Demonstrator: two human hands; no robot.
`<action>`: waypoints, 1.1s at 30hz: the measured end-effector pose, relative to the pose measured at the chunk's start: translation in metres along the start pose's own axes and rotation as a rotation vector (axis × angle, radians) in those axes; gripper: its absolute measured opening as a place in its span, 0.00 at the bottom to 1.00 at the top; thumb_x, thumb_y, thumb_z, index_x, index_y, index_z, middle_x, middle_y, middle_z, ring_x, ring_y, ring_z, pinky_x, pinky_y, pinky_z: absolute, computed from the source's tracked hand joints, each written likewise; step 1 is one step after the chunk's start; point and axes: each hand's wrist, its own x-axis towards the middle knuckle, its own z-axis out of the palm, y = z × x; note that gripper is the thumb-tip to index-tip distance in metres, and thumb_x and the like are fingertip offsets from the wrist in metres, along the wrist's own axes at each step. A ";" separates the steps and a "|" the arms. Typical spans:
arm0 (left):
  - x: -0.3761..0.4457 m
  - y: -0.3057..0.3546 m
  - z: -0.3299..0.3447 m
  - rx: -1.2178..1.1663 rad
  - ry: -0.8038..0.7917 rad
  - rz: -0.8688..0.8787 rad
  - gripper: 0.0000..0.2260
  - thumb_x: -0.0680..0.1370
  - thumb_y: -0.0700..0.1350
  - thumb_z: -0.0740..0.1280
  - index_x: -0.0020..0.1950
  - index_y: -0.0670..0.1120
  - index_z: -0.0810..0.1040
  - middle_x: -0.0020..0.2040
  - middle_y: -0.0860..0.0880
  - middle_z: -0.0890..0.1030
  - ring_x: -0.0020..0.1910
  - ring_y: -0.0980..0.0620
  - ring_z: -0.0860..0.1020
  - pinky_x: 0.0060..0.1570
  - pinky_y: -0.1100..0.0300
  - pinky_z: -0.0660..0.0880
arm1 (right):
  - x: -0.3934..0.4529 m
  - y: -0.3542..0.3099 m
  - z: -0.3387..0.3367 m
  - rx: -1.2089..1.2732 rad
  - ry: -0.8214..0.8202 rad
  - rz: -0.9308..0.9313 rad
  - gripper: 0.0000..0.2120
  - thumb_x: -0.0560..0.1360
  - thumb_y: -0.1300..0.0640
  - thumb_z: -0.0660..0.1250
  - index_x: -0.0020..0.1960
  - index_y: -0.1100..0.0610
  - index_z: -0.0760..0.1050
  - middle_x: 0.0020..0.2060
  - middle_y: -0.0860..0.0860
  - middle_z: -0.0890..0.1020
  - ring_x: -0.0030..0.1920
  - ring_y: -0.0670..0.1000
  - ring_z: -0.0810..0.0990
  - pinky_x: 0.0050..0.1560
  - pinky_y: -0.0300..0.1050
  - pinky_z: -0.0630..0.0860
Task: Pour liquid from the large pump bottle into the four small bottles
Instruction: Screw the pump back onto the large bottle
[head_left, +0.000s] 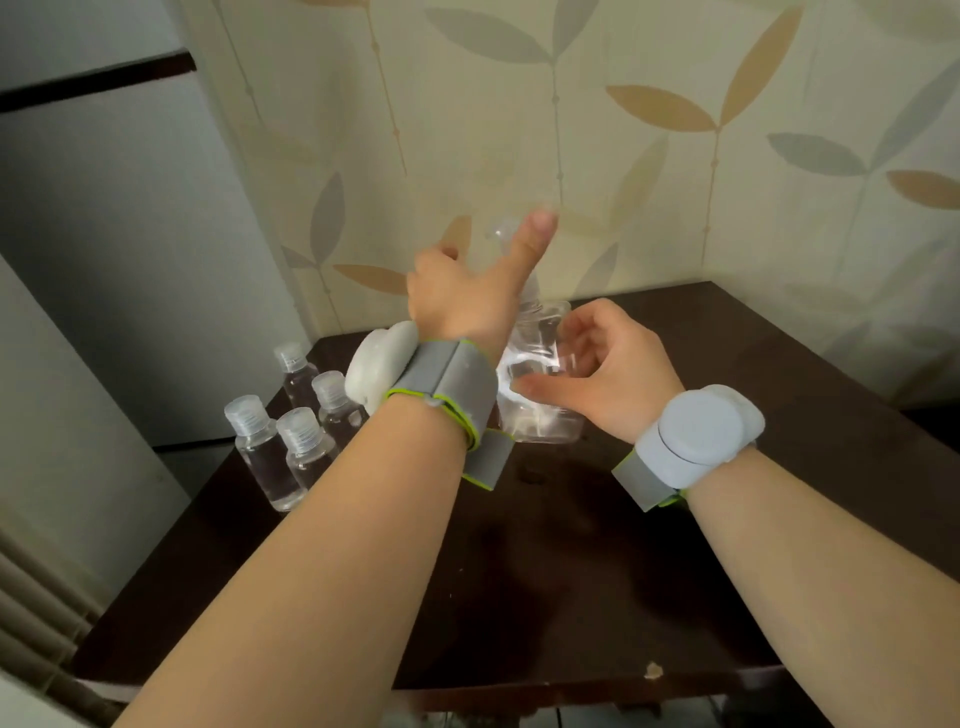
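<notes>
Dark wooden table (571, 571) fills the corner under the leaf-patterned wallpaper (623, 130), and the large pump bottle (540, 364) stands upright on it toward the back, close to the wall. My left hand (467, 296) is raised in front of the bottle's pump head, thumb stretched up; the other fingers are hidden behind the hand, so I cannot tell whether they grip anything. My right hand (608, 364) is just beside the bottle's right face, fingers loosely curved and spread, thumb reaching across the front, not closed on it. The four small bottles (296, 426), capped and clear, stand clustered at the table's left edge, right beside the grey cabinet (104, 260). Between my forearms and out to the right edge lies a broad stretch of bare tabletop; the near edge shows a chipped spot (653, 670).
</notes>
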 end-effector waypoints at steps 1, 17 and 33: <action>0.000 0.001 0.001 0.040 0.051 -0.010 0.32 0.63 0.66 0.70 0.57 0.46 0.70 0.53 0.51 0.74 0.52 0.51 0.74 0.48 0.64 0.65 | 0.000 -0.001 -0.001 -0.008 0.005 -0.012 0.22 0.56 0.48 0.79 0.40 0.47 0.68 0.34 0.44 0.75 0.30 0.44 0.71 0.35 0.36 0.69; 0.013 0.008 -0.022 0.028 -0.431 0.088 0.18 0.75 0.40 0.67 0.63 0.35 0.72 0.57 0.38 0.77 0.56 0.44 0.75 0.65 0.47 0.68 | -0.001 -0.005 -0.001 0.164 -0.043 -0.003 0.22 0.54 0.45 0.77 0.41 0.48 0.70 0.32 0.44 0.78 0.32 0.44 0.72 0.38 0.39 0.72; 0.005 -0.002 -0.004 0.159 -0.144 0.148 0.16 0.66 0.48 0.76 0.49 0.45 0.75 0.33 0.56 0.70 0.34 0.57 0.70 0.35 0.67 0.66 | -0.001 0.000 0.000 -0.014 0.019 -0.043 0.23 0.55 0.45 0.78 0.42 0.49 0.69 0.35 0.44 0.76 0.31 0.42 0.71 0.35 0.35 0.68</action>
